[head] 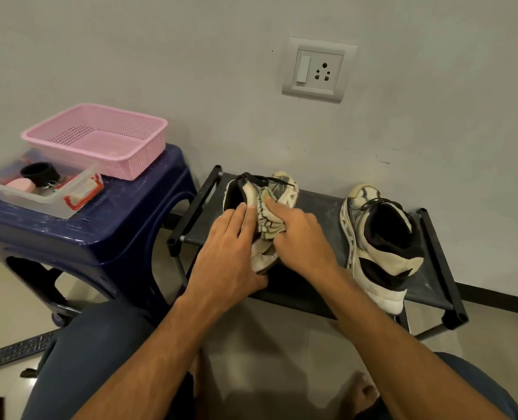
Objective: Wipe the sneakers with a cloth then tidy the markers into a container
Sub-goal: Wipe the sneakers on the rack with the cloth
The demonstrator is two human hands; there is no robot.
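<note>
Two cream-and-black sneakers stand on a low black shoe rack (318, 204). My left hand (227, 256) grips the left sneaker (282, 184) around its heel and side, hiding most of it. A pale cloth (268, 219) with dark stitched edges is pressed against that sneaker's side by my right hand (303, 237), whose fingers are closed on it. The right sneaker (378, 237) rests alone, toe toward the wall. An empty pink basket (100, 137) sits on a blue stool. No markers are clearly visible.
The blue plastic stool (106, 225) stands left of the rack, also bearing a clear box (39, 201) with small items. A remote (21, 350) lies on the floor at lower left. A wall socket (318, 71) is above. My knees fill the foreground.
</note>
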